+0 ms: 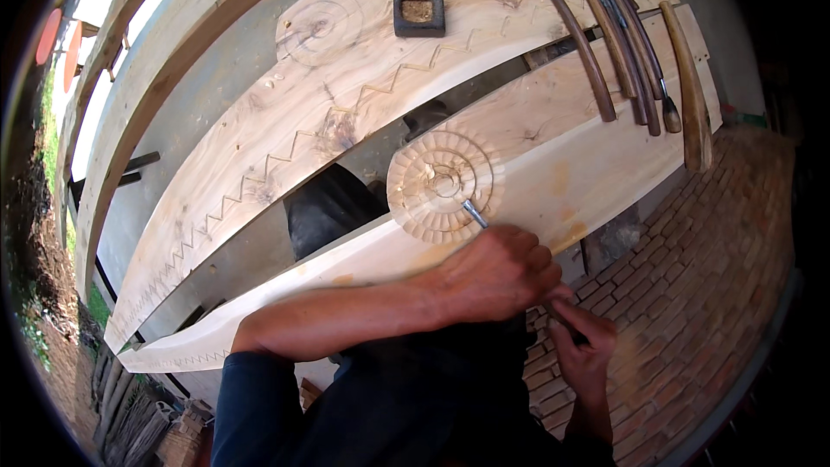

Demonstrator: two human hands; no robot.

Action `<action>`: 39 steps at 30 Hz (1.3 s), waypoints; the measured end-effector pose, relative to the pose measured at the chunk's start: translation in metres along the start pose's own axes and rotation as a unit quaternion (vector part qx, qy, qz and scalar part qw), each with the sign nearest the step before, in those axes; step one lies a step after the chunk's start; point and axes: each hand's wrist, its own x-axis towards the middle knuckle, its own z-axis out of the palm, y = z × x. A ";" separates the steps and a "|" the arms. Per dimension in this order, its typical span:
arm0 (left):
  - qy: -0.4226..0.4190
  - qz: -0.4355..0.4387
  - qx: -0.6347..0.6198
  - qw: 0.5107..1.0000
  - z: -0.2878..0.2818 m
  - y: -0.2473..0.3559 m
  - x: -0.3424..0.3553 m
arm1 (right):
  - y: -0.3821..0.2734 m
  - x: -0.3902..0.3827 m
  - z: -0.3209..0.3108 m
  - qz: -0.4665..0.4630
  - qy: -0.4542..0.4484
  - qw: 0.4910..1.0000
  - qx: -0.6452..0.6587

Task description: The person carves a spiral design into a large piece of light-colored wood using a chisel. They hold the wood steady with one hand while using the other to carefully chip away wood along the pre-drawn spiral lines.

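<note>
A carving gouge (474,213) rests its metal tip on the lower right part of a round carved rosette (445,175). The rosette has concentric rings and a scalloped rim, cut into the near pale wooden board (566,175). My left hand (501,272) is closed around the gouge just behind its blade, with the forearm lying across the board's near edge. Lower right, past that edge, my right hand (584,342) grips the rear of the handle. Most of the handle is hidden by my fingers. Small wood chips lie on the rosette.
Several wooden-handled carving tools (627,60) lie at the upper right, beside a thick wooden club (689,91). Across a gap, the far board (259,134) bears a zigzag line and a dark square box (420,32) of shavings. Curved beams (147,112) rise left; brick paving (683,268) lies right.
</note>
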 end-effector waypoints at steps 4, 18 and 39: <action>0.012 -0.017 0.011 1.000 0.001 -0.001 0.000 | 0.000 0.005 0.005 0.001 0.000 1.000 0.007; -0.014 0.093 0.057 0.994 -0.009 0.001 -0.001 | -0.010 -0.006 0.003 -0.001 0.011 1.000 -0.023; 0.012 0.046 -0.005 0.999 -0.007 0.002 0.003 | -0.018 -0.007 -0.010 0.061 -0.011 0.998 -0.012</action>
